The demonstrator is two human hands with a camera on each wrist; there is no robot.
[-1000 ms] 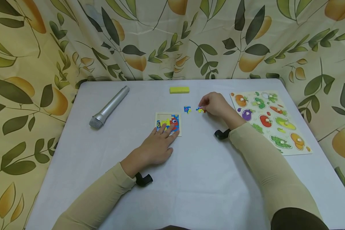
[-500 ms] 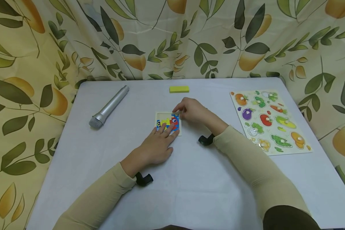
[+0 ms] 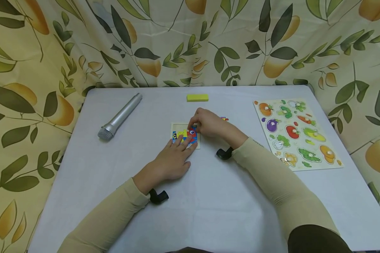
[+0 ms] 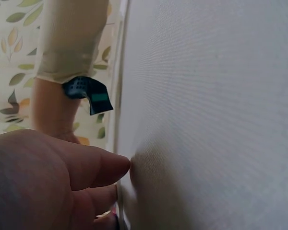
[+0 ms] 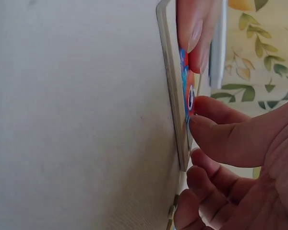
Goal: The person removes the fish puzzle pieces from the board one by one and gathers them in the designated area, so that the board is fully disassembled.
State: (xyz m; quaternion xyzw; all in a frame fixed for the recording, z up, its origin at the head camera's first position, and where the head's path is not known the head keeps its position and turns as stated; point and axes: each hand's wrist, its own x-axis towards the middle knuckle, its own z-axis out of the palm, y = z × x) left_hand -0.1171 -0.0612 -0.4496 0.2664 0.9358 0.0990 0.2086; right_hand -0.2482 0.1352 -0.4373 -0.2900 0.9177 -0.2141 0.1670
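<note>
A small square puzzle tray (image 3: 179, 124) lies mid-table, its fitted pieces (image 3: 192, 133) showing a red shape with an eye and yellow parts on blue. My left hand (image 3: 170, 161) rests flat with fingers spread over the lower puzzle; its fingers (image 5: 194, 28) touch the surface in the right wrist view. At the tray's upper right corner, my right hand (image 3: 209, 124) pinches a small blue puzzle piece (image 3: 194, 127) between thumb and index finger, largely hidden. In the right wrist view, the thumb and index finger (image 5: 206, 120) meet at the puzzle's edge.
A silver microphone (image 3: 121, 116) lies at the left, and a yellow block (image 3: 197, 97) near the back edge. Part of a loose puzzle piece (image 3: 225, 118) shows behind my right hand. A vegetable picture board (image 3: 299, 133) lies at the right.
My right hand has moved left from the loose pieces to the tray's upper right corner, bringing a blue piece there. My left hand has stayed on the puzzle.
</note>
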